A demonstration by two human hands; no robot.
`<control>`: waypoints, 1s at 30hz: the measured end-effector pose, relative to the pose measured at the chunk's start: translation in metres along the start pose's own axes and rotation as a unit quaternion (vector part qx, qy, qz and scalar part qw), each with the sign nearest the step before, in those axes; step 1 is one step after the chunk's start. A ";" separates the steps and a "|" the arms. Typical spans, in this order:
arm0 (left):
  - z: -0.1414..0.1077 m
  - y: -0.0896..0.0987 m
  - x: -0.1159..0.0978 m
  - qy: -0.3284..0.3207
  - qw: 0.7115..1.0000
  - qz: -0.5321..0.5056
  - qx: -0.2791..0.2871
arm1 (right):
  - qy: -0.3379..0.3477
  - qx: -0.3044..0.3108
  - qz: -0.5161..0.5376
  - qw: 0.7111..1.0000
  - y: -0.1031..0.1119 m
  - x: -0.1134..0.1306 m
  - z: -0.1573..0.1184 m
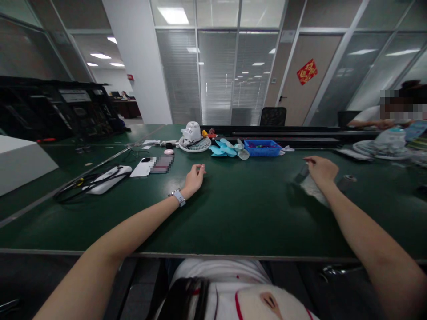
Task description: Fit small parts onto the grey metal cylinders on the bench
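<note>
My left hand (194,179), with a watch (178,197) on its wrist, rests on the green table with loosely curled fingers a little apart and nothing visible in them. On the right, my right hand (323,172) is closed, pinching a small grey piece (302,173) that is blurred, so its kind is unclear. Beneath that hand lies a crumpled whitish sheet (313,191), partly hidden by the hand and forearm. Just right of the wrist stands a small grey cylindrical part (347,182).
At the back are a white fan body (191,133) on a round grille (194,144), light-blue fan blades (223,148) and a blue basket (263,148). Phones (143,167) and a cabled white device (110,180) lie left. A person (373,116) sits at back right.
</note>
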State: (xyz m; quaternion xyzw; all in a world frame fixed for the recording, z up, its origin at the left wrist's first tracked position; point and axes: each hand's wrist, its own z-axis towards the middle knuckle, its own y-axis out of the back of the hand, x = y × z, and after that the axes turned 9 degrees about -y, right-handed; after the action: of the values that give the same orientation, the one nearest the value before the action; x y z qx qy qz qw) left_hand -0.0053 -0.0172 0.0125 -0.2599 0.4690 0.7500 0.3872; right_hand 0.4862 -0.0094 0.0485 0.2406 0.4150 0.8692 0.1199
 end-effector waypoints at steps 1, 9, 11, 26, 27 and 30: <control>0.000 0.000 -0.001 0.000 1.000 -0.001 0.002 | -0.006 0.001 0.005 1.000 0.000 -0.001 0.001; -0.002 0.001 -0.005 0.007 1.000 -0.001 0.002 | -0.051 -0.004 0.037 0.998 -0.001 -0.003 0.002; -0.001 0.001 -0.004 0.007 1.000 -0.002 0.003 | -0.060 0.004 0.035 0.998 -0.001 -0.002 0.002; -0.001 -0.001 -0.003 0.000 1.000 -0.001 0.005 | -0.033 0.070 0.047 0.996 -0.033 -0.010 -0.013; -0.001 -0.001 -0.003 0.000 1.000 -0.001 0.006 | -0.036 0.078 0.046 0.995 -0.034 -0.009 -0.015; -0.001 -0.002 -0.002 -0.001 1.000 0.001 0.008 | -0.037 0.099 0.039 0.994 -0.037 -0.006 -0.018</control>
State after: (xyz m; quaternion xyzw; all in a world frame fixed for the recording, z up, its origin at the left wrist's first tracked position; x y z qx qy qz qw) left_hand -0.0027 -0.0180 0.0129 -0.2555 0.4748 0.7468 0.3893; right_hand 0.4827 -0.0005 0.0083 0.2995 0.4845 0.8184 0.0765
